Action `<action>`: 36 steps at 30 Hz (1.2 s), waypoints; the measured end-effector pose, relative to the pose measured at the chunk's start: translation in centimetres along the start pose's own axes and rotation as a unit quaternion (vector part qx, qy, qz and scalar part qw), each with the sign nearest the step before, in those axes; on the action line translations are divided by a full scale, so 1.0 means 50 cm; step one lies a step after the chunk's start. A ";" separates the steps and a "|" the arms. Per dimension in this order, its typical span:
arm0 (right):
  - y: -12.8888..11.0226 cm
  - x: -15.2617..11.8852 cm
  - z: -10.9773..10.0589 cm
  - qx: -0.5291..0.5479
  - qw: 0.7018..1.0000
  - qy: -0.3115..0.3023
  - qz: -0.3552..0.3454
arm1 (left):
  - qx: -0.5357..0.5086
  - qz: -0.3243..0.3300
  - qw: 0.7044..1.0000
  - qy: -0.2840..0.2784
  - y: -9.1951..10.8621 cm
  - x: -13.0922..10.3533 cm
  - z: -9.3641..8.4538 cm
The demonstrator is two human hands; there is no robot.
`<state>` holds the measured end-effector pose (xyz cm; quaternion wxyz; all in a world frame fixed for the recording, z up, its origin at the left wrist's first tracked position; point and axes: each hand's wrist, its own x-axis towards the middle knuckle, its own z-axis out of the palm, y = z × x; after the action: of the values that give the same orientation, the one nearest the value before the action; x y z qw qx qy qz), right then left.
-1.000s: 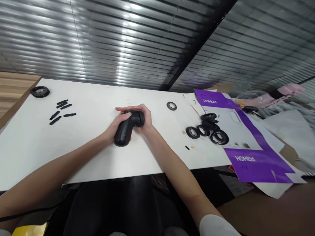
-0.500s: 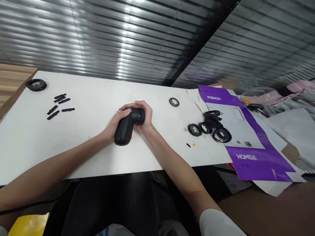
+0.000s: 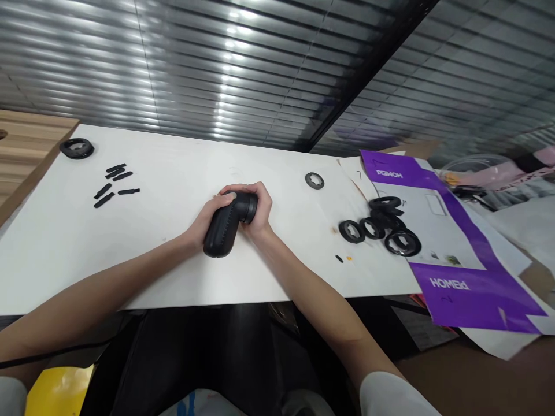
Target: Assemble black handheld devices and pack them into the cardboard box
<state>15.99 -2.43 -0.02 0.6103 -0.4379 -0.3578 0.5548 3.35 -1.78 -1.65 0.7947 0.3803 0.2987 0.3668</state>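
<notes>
Black angled device [image 3: 221, 233] is clasped in both hands [image 3: 262, 212], its round end [image 3: 248, 208] partly hidden by the right.

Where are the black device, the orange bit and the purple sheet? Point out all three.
Black device [image 3: 223, 230]: head view, on its long body.
Orange bit [image 3: 349, 258]: head view, on its middle.
Purple sheet [image 3: 446, 234]: head view, on its white middle panel.
</notes>
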 end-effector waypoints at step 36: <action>0.038 0.027 0.005 0.107 0.994 0.010 -0.020 | 0.030 0.095 0.995 0.030 -0.032 0.029 -0.007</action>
<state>15.26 -1.07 -1.76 0.6680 -0.3680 -0.2991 0.5735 4.47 -1.16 -3.43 0.7351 0.4196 0.2960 0.4426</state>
